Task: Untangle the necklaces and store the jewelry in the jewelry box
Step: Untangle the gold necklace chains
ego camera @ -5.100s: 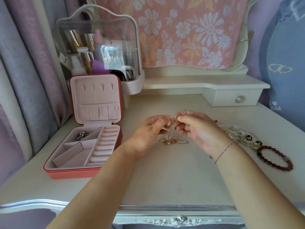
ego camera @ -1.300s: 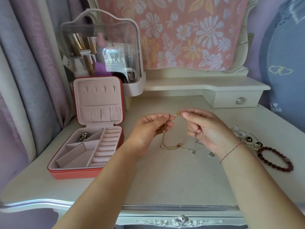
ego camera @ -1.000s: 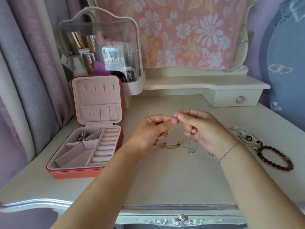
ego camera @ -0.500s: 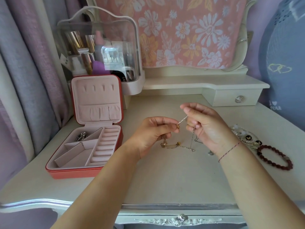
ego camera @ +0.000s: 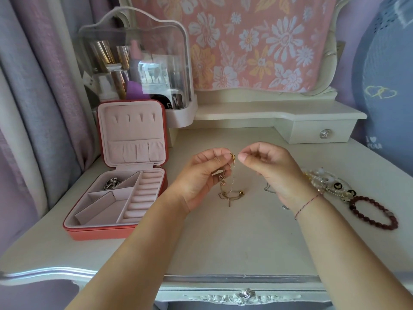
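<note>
My left hand pinches the clasp end of a gold necklace. The chain hangs from those fingertips, and its lower loops lie bunched on the white dressing table. My right hand hovers just right of the clasp with thumb and forefinger pinched together. A thin silver necklace trails from under its palm to the tabletop, and its pendant lies by my wrist. The red jewelry box stands open at the left, with a silver piece in its back compartment.
A pearl and gold bracelet pile and a dark red bead bracelet lie at the right. A clear cosmetics case stands behind the box, a small drawer shelf at the back right, curtains at the left.
My hands have come level, fingertips close together. The silver chain no longer stretches between them. The gold chain now hangs from my left hand alone, its loops gathered more tightly below.
</note>
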Demonstrator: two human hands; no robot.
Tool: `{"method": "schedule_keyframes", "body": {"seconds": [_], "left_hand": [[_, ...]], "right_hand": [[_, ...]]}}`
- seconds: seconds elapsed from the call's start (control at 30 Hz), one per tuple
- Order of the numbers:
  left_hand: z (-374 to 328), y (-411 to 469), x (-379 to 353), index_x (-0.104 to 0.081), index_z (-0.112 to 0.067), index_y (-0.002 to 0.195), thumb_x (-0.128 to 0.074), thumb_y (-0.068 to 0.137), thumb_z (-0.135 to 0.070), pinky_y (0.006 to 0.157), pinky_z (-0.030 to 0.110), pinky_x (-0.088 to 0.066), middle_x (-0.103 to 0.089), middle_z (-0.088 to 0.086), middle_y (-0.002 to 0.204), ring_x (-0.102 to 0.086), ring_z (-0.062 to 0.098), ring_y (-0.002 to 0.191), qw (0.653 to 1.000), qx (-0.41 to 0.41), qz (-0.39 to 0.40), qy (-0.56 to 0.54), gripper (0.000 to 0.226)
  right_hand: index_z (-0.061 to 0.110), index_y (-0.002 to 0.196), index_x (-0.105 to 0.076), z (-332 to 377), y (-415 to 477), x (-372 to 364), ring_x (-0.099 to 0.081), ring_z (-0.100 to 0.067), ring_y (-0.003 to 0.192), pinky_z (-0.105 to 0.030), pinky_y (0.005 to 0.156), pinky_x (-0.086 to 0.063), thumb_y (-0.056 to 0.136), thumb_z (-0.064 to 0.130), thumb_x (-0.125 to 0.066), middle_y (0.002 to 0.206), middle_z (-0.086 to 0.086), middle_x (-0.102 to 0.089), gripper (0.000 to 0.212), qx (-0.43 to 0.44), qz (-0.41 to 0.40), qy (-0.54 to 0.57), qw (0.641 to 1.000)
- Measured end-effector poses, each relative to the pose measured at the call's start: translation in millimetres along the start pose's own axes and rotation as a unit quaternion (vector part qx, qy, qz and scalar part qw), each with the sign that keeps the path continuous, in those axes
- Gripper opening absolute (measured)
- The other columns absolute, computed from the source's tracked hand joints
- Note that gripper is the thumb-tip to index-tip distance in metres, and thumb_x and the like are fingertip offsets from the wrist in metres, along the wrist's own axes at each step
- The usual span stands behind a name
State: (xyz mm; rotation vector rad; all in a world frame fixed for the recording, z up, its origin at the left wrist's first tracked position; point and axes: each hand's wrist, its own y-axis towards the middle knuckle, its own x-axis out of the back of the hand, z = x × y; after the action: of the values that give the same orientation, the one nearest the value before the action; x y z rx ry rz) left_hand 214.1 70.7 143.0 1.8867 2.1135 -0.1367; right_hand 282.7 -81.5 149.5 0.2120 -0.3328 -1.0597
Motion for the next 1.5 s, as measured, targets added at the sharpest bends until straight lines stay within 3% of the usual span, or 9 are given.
{"method": "schedule_keyframes", "body": {"seconds": [0.23,0.43,0.53,0.6,0.8,0.97,1.07,1.23,1.5], "left_hand": [[0.5,1.3,-2.8,-0.059,-0.009,0.089,-0.051,0.096,-0.008,0.071,0.024,-0.051,-0.062,0.002,0.073,-0.057,0.011,0.065,0.999,0.020,-0.027,-0.017,0.011],[6.4,5.2,0.2,-0.055,-0.012,0.086,-0.048,0.098,-0.003,0.060,0.021,-0.047,-0.065,0.001,0.068,-0.052,0.009,0.053,0.996,0.014,-0.081,0.021,0.016],[12.1,9.8,3.6,-0.054,-0.015,0.083,-0.045,0.095,0.002,0.046,0.019,-0.034,-0.062,0.003,0.069,-0.042,0.010,0.047,0.976,0.007,-0.135,0.172,0.023],[19.9,11.2,6.1,-0.057,-0.018,0.082,-0.045,0.091,0.001,0.043,0.017,-0.033,-0.063,0.005,0.071,-0.044,0.010,0.050,0.923,-0.013,-0.154,0.353,0.024],[34.7,12.6,3.9,-0.067,-0.022,0.092,-0.051,0.089,-0.007,0.065,0.022,-0.043,-0.062,-0.003,0.077,-0.055,0.018,0.073,0.844,-0.038,-0.111,0.524,0.022],[34.4,16.5,-4.0,-0.060,-0.029,0.128,-0.050,0.095,-0.021,0.108,0.032,-0.021,-0.047,-0.006,0.137,-0.038,0.016,0.129,0.754,-0.061,-0.140,0.639,0.035],[26.2,33.6,-17.1,-0.037,-0.025,0.147,-0.039,0.102,-0.024,0.118,0.031,-0.010,-0.028,-0.006,0.157,-0.020,0.014,0.145,0.771,-0.034,-0.061,0.633,0.046],[37.2,75.7,-32.8,-0.010,-0.026,0.155,-0.020,0.106,-0.032,0.119,0.031,0.004,-0.005,-0.008,0.163,0.001,0.008,0.149,0.735,0.025,0.106,0.669,0.050],[52.2,106.6,-32.1,-0.015,-0.025,0.155,-0.012,0.106,-0.034,0.120,0.036,0.005,-0.009,-0.011,0.162,-0.001,0.008,0.149,0.694,0.063,0.116,0.707,0.050]], "right_hand": [[0.016,0.086,-0.069,1.0,1.2,5.8,-0.056,-0.004,0.065,-0.018,0.062,-0.041,0.089,0.015,-0.064,0.077,0.005,-0.066,0.006,-0.003,-0.026,0.047,0.999],[0.019,0.087,-0.067,1.9,-4.8,-7.7,-0.061,-0.004,0.069,-0.019,0.071,-0.046,0.086,0.015,-0.068,0.074,0.006,-0.069,0.004,0.009,0.015,-0.081,0.997],[0.025,0.084,-0.070,12.6,-7.0,22.7,-0.066,-0.013,0.076,-0.026,0.073,-0.049,0.088,0.013,-0.062,0.078,0.004,-0.071,0.015,0.007,-0.064,-0.136,0.989],[0.029,0.083,-0.070,16.7,-20.8,49.1,-0.066,-0.010,0.080,-0.024,0.072,-0.050,0.089,0.014,-0.061,0.081,0.009,-0.071,0.018,0.015,-0.079,-0.191,0.978],[0.029,0.104,-0.072,-17.8,-94.6,66.3,-0.052,0.016,0.105,0.002,0.087,-0.032,0.091,0.012,-0.061,0.105,0.029,-0.064,0.024,0.061,-0.032,-0.357,0.931],[0.022,0.113,-0.069,-38.5,-113.7,61.1,-0.052,0.003,0.111,-0.026,0.102,-0.033,0.087,0.031,-0.044,0.117,0.018,-0.063,0.037,0.146,-0.009,-0.435,0.888],[0.019,0.119,-0.065,-40.4,-113.9,57.8,-0.049,0.000,0.119,-0.034,0.108,-0.025,0.089,0.034,-0.042,0.124,0.012,-0.063,0.040,0.174,0.021,-0.486,0.856],[0.020,0.114,-0.067,-42.3,-112.7,56.2,-0.058,-0.004,0.116,-0.039,0.109,-0.024,0.088,0.036,-0.043,0.122,0.009,-0.065,0.040,0.193,0.030,-0.521,0.831],[0.022,0.101,-0.071,-44.5,-119.9,58.9,-0.059,0.001,0.106,-0.041,0.109,-0.028,0.083,0.027,-0.052,0.110,0.013,-0.067,0.026,0.254,0.001,-0.457,0.852]]}}
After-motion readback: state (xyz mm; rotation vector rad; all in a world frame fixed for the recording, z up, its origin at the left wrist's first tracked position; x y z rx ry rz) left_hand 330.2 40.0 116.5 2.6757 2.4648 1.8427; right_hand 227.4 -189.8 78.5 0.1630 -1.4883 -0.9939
